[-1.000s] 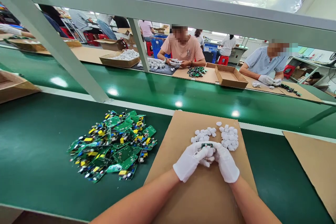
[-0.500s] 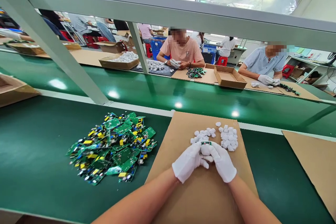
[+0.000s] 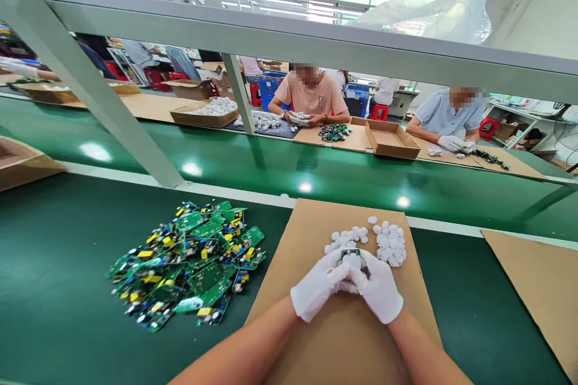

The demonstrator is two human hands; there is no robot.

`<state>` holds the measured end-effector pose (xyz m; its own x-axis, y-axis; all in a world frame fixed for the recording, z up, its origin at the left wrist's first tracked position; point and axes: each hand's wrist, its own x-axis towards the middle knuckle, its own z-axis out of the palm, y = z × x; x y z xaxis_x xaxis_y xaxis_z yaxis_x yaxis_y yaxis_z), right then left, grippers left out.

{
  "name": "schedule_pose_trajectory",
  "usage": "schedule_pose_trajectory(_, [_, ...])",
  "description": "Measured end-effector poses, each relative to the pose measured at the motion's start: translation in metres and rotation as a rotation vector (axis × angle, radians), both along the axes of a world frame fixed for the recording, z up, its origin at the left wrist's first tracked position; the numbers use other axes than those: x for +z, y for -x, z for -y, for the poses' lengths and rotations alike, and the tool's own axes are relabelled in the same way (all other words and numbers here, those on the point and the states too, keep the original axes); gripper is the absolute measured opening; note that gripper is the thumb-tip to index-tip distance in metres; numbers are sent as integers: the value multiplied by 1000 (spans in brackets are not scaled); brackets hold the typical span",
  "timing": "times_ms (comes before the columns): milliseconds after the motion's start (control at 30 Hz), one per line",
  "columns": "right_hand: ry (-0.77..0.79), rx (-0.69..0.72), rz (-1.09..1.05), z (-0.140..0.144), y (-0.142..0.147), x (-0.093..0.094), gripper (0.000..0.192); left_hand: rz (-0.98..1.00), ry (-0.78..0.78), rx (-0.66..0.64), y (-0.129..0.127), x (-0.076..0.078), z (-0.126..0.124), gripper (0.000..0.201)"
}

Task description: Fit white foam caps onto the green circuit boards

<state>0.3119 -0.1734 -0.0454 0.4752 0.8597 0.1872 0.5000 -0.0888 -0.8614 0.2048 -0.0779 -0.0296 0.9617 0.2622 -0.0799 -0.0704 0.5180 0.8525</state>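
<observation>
Left hand [image 3: 318, 284]: curled around circuit board [image 3: 351, 251], lower centre
Right hand [image 3: 380, 289]: curled around same board
Board pile [image 3: 203, 277]: left of frame

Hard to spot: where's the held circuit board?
Right of centre in the head view, the green circuit board is held between the left hand and right hand.

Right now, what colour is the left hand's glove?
The left glove is white, clearest in the head view.

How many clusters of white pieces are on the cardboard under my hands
2: the left cluster, beyond the left hand; the right cluster, beyond the right hand. One loose piece lies near their far edge. The hands may hide more.
</observation>
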Motion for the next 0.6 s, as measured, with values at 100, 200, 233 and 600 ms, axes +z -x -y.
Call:
schedule_pose_trajectory(100, [-36,77,-84,-1,-2,0,35,-7,22,19,0,1,-2,27])
schedule_pose_trajectory(200, [-99,170,-338,2,-9,2,57,6,67,77,4,11,-8,21])
schedule_pose_trajectory(233, [-103,127,-376,3,-12,2,58,6,71,117,6,15,-12,20])
schedule_pose_trajectory(600, [21,-78,421,-10,-13,-20,50,-359,-775,479,-48,11,-127,64])
